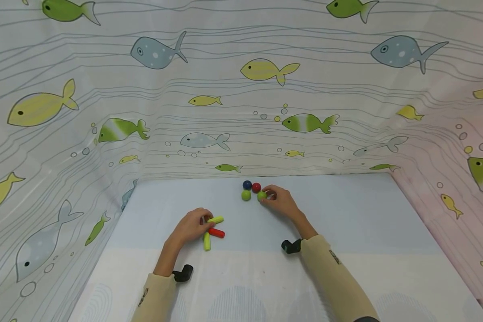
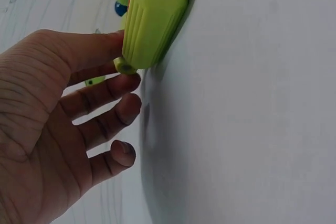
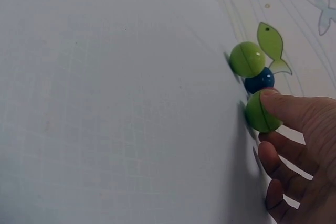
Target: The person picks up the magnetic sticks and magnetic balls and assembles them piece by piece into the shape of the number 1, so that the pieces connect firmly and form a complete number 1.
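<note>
On the table's left half, my left hand [image 1: 193,225] pinches the near end of a short yellow-green stick [image 1: 216,219] between thumb and forefinger. A red stick [image 1: 217,232] and another yellow-green stick [image 1: 207,241] lie close by, their ends gathered under the fingers. In the left wrist view, the nearer yellow-green stick [image 2: 155,19] shows ribbed sides and a pale round spot on its end. My right hand [image 1: 281,202] pinches a green ball [image 3: 262,112] with its thumb and fingers. Beside that ball sit a red ball [image 1: 256,188], a blue ball [image 1: 247,184] and a second green ball [image 1: 246,195].
The white table [image 1: 346,210] meets a fish-print curtain [image 1: 233,116] just behind the balls. The same print rises along both sides. A black wrist camera [image 1: 291,246] sits at the right cuff, another black camera [image 1: 183,273] at the left cuff.
</note>
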The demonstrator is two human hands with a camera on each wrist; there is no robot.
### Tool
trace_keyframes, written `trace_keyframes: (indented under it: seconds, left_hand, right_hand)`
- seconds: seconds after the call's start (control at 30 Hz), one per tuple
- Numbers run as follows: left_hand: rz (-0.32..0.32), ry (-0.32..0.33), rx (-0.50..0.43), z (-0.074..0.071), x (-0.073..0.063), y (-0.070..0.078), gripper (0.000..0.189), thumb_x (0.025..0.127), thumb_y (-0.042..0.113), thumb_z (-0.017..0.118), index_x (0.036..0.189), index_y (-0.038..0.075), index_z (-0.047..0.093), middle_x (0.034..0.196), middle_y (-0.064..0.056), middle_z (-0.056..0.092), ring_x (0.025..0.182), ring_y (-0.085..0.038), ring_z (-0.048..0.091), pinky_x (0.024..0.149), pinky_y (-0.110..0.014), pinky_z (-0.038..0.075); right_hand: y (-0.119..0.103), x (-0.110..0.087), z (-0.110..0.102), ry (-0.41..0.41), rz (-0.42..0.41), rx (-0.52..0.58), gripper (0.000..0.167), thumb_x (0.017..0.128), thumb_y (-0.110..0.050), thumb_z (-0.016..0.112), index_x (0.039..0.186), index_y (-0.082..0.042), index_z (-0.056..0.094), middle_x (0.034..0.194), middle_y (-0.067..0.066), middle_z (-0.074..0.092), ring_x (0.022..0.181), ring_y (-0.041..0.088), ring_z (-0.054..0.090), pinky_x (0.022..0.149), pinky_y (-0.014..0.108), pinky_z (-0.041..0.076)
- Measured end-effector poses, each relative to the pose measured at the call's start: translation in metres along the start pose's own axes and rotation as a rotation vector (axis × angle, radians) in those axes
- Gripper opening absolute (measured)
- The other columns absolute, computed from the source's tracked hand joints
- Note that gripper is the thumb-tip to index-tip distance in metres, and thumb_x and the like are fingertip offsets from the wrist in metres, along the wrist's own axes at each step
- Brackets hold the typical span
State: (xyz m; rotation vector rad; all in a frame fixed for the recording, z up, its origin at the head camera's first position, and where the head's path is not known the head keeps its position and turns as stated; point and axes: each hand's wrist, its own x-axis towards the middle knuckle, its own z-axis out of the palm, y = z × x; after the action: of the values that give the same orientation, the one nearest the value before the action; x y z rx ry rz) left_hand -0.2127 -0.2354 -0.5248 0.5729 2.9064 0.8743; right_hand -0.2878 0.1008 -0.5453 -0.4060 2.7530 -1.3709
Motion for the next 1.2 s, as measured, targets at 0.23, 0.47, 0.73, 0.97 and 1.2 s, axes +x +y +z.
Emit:
trace_keyframes:
  seconds: [0.23, 0.47, 0.73, 0.97, 1.2]
  left_hand:
    - [-0.031, 0.005, -0.011, 0.001, 0.003, 0.012, 0.019, 0.088, 0.019, 0.076, 0.102, 0.01, 0.068, 0.087, 0.005, 0.059, 0.075, -0.012, 0.051, 0.066, -0.03, 0.045]
    - [-0.056, 0.007, -0.023, 0.004, 0.009, 0.028, 0.019, 0.088, 0.019, 0.075, 0.104, 0.011, 0.068, 0.088, 0.003, 0.058, 0.075, -0.013, 0.051, 0.064, -0.03, 0.045]
    - [-0.051, 0.039, -0.013, 0.01, 0.019, 0.043, 0.019, 0.089, 0.022, 0.075, 0.104, 0.012, 0.068, 0.087, 0.004, 0.058, 0.074, -0.013, 0.051, 0.064, -0.031, 0.045]
    - [-0.074, 0.054, 0.008, 0.018, 0.025, 0.056, 0.02, 0.09, 0.025, 0.073, 0.104, 0.012, 0.068, 0.087, 0.004, 0.058, 0.074, -0.013, 0.052, 0.064, -0.031, 0.045]
    - [-0.095, 0.059, 0.016, 0.025, 0.034, 0.07, 0.02, 0.091, 0.026, 0.071, 0.103, 0.011, 0.068, 0.087, 0.003, 0.06, 0.073, -0.014, 0.052, 0.066, -0.032, 0.046]
  right_hand:
    - [0.0, -0.002, -0.001, -0.015, 0.017, 0.017, 0.035, 0.087, -0.024, 0.077, 0.118, -0.013, 0.066, 0.105, 0.004, 0.068, 0.091, 0.02, 0.06, 0.083, 0.037, 0.049]
    - [-0.001, -0.005, 0.0, -0.021, 0.043, 0.027, 0.034, 0.087, -0.026, 0.077, 0.117, -0.014, 0.066, 0.106, 0.003, 0.068, 0.092, 0.02, 0.06, 0.083, 0.036, 0.049]
    - [-0.01, -0.008, -0.004, -0.011, 0.022, 0.035, 0.034, 0.087, -0.022, 0.078, 0.117, -0.012, 0.066, 0.107, 0.005, 0.068, 0.092, 0.02, 0.06, 0.082, 0.036, 0.049]
    - [-0.02, -0.01, -0.008, -0.023, -0.016, 0.038, 0.034, 0.087, -0.022, 0.077, 0.117, -0.01, 0.066, 0.107, 0.006, 0.069, 0.091, 0.02, 0.062, 0.079, 0.035, 0.05]
    - [-0.024, -0.011, -0.007, -0.032, -0.02, 0.036, 0.035, 0.087, -0.026, 0.078, 0.117, -0.014, 0.066, 0.107, 0.003, 0.068, 0.091, 0.019, 0.061, 0.078, 0.033, 0.051]
